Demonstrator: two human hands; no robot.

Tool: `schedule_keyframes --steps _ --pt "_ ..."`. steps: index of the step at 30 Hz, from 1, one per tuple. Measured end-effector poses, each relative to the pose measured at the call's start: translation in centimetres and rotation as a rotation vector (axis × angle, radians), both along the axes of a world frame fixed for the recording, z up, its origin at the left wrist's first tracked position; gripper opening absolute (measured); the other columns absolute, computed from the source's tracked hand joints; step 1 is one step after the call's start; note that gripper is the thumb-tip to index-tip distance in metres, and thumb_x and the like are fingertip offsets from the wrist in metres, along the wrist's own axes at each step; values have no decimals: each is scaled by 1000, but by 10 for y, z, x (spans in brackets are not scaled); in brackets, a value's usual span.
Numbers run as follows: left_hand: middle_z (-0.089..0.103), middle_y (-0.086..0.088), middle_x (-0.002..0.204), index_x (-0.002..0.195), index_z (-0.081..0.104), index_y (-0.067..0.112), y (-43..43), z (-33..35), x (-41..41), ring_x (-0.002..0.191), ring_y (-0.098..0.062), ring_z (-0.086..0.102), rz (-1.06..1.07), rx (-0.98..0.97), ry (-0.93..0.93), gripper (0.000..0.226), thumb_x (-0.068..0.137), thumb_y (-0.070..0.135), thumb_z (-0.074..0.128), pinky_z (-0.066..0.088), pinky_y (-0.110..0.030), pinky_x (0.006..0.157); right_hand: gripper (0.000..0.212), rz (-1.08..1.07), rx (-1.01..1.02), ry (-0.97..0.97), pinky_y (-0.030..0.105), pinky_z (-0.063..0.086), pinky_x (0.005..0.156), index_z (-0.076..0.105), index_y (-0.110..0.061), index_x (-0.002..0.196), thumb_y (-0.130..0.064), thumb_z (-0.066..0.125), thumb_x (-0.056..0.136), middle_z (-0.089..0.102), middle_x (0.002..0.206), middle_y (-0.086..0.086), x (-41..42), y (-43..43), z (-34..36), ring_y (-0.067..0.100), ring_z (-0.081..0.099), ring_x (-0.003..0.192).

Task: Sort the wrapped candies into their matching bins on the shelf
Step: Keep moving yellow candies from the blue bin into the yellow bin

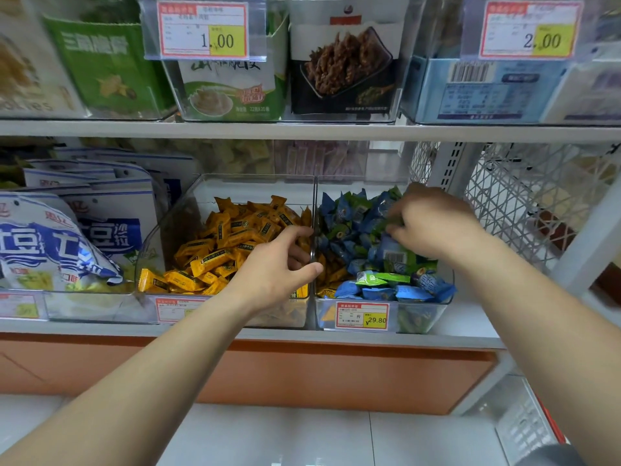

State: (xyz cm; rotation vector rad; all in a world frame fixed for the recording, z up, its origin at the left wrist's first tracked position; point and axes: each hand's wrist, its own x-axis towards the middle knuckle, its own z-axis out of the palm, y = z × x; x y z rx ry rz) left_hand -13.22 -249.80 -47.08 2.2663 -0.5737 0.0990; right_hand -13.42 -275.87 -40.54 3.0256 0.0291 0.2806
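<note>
Sorting looks partway done. The left bin [168,223] is basically all orange candies [215,250], so that side seems sorted. The right bin [423,314] is the messy one: a heap of blue and green candies [349,223], plus a few stray orange wrappers [331,269] tucked against its left wall near the front. Those probably need to hop over to the left bin. Can't tell whether green and blue are meant to share a bin, and no third candy bin is obvious, so how much work is left is a guess.

The right hand [433,223] is down in the right bin, fingers [396,235] curled into the pile and closed on a wrapper or two. Which one exactly is hidden under the hand. The left hand [279,267] sits right at the wall between the two bins, thumb toward the right bin, fingers curled on the orange side. Whether it's holding a candy or just the wall, can't tell.

The deeper layers of both bins are buried, and the price tag [362,316] covers the right bin's front. The text on the wrappers is too small to read. The bins behind, further back on the shelf [463,317], are blurry.
</note>
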Motion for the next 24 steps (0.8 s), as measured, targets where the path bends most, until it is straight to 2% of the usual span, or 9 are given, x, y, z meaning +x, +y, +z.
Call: schedule_keyframes --steps 3,5,7,9,12,15,17,21,24 --pt "64 17 99 141 42 36 1 1 0 90 5 61 1 5 -2 61 87 45 70 46 -6 72 23 170 268 -93 29 51 77 71 -31 108 -35 59 89 66 108 -5 1 28 -2 18 60 87" --pt "64 17 98 141 42 35 1 1 0 90 6 61 3 3 -2 62 87 44 70 47 -7 74 26 300 442 80 24 48 81 70 -26 113 -25 59 89 67 108 -9 3 55 -16 9 59 90" --pt "64 17 97 142 42 35 1 2 -1 90 7 61 1 9 -7 63 87 43 71 49 -10 76 18 348 454 278 26 51 72 70 -19 104 -23 60 89 70 100 -4 9 74 -39 14 63 87" --pt "63 18 97 142 42 34 1 2 -2 90 6 61 -3 12 -14 63 87 42 70 52 -13 78 7 329 433 381 26 43 56 61 -21 87 -27 65 87 65 83 0 20 81 -54 18 62 75" --pt "63 16 99 143 41 33 1 1 -3 90 3 62 -8 19 -14 63 87 40 70 55 -19 79 23 293 439 513 24 42 59 56 -31 88 -34 76 77 64 86 -7 36 78 -54 12 61 77" --pt "62 16 98 142 41 34 -1 1 -3 89 -1 62 2 20 -19 63 87 38 70 57 -24 79 60 261 355 628 27 48 73 54 -28 121 -35 84 68 63 108 -5 41 72 -58 15 60 93" --pt "61 16 98 142 41 35 -2 0 -4 88 -2 62 8 8 -13 63 86 37 70 57 -25 79 77 251 329 639 27 48 77 48 -26 134 -35 84 67 60 117 -3 42 70 -64 15 57 98" --pt "61 16 99 141 42 36 -2 0 -5 90 -2 63 11 -7 10 62 86 36 70 58 -26 80 97 263 402 672 27 44 93 35 -27 147 -35 86 65 51 136 -3 46 68 -69 16 51 113" --pt "62 15 100 142 41 36 -1 1 -7 92 -3 63 12 -11 20 62 87 35 70 58 -28 82 103 255 395 620 36 47 101 33 -26 147 -39 88 60 49 139 0 49 70 -77 20 51 119"
